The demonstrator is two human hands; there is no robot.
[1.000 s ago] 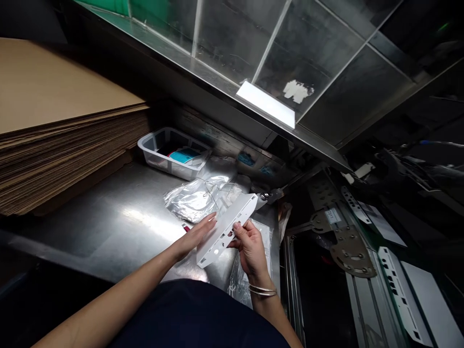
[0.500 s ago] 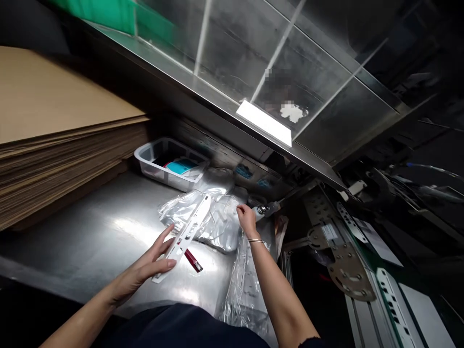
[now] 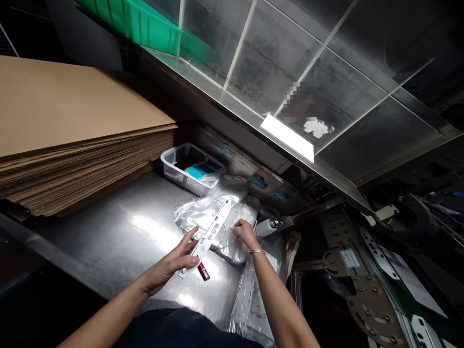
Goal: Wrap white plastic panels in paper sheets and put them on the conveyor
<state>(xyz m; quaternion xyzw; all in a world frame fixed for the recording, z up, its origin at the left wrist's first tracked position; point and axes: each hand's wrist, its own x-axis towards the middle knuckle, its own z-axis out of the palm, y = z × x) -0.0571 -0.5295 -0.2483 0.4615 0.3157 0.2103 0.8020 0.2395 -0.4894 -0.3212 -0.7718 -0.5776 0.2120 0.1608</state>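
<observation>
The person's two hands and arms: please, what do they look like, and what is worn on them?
The left hand and right hand are bare, without gloves. A thin silvery bracelet circles the right wrist; none shows on the left. The left forearm and right forearm are uncovered, with no sleeves in view.

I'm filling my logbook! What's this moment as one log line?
left hand: holding white slotted part | right hand: at clear plastic bags | nearby: red tool

Cardboard stack (image 3: 76, 106) cut off by left edge, red object (image 3: 204, 271) partly hidden behind white strip (image 3: 211, 231), whether right hand (image 3: 247, 234) pinches clear bags (image 3: 231, 250) unclear.
</observation>
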